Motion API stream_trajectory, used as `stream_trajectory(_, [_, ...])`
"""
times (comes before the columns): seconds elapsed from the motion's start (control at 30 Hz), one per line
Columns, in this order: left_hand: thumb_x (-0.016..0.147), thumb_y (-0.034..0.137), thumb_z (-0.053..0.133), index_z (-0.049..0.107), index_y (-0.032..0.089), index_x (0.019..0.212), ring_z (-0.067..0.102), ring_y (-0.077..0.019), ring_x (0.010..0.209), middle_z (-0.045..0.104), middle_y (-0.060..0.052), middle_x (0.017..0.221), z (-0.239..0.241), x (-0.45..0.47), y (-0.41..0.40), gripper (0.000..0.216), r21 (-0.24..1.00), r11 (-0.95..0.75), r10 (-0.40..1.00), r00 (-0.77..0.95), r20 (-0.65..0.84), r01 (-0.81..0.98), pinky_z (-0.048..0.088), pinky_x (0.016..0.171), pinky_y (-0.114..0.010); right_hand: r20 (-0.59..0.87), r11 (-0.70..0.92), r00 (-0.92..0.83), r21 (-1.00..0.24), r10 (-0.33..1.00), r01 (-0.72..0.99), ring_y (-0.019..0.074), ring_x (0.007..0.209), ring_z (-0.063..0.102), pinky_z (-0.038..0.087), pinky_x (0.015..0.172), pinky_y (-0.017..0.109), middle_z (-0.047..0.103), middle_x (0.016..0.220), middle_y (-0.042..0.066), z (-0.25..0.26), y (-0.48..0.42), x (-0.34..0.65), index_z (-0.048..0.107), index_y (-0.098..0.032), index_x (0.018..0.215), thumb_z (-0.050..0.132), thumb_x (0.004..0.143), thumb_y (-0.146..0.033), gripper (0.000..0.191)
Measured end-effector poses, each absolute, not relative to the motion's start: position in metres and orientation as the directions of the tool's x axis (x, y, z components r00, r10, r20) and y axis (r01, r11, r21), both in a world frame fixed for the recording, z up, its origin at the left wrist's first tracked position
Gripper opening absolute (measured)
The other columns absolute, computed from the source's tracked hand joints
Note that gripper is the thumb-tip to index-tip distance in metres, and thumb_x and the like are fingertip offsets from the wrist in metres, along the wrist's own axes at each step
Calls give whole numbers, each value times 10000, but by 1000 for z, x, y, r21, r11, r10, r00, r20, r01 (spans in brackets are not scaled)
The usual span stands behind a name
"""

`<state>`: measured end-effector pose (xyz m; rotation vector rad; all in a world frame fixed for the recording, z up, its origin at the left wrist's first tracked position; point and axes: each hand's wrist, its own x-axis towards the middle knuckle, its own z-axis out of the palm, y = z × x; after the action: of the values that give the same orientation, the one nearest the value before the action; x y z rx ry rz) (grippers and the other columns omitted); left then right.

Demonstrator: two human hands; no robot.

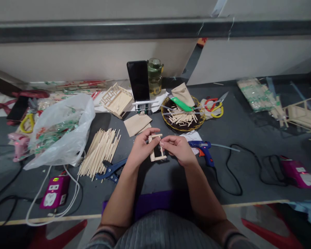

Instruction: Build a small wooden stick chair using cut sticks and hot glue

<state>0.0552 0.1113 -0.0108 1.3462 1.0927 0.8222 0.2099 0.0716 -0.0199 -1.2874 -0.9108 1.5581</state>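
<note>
Both hands hold a small rectangular frame of wooden sticks (157, 148) just above the dark table (248, 138). My left hand (140, 147) pinches the frame's top left side with thumb and fingers. My right hand (178, 148) grips its right side with the fingers curled. A bundle of loose wooden sticks (101, 150) lies to the left of my left hand. A blue glue gun (204, 149) rests just right of my right hand.
Blue pliers (111, 169) lie by the sticks. A phone (138, 81) stands on a holder, beside a wooden box model (117, 100). A round tray (182, 117) holds cut sticks; scissors (214, 105) lie beside it. A plastic bag (62, 131), power strips (54, 192) and cables (235, 169) surround.
</note>
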Motion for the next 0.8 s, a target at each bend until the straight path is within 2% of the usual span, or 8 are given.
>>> stream_trajectory(0.43, [796,296,689,631,173,1137,525,-129,700,570,12,775,-10,54,111,367,978,203,908,363,-208,53,409,666,-241,-337,-345,-74,-916,939,-204,38,403,332,169,374,195,592,549,-25,-19,73,209,680,-157,721,778,658,-446,311])
stream_trajectory(0.8, [775,289,706,634,186,1123,496,-116,656,542,18,780,-10,53,113,371,971,238,901,367,-231,27,392,608,-233,-346,-357,-89,-912,934,-201,37,400,317,156,378,199,602,560,-19,-19,73,210,679,-156,728,752,679,-433,290])
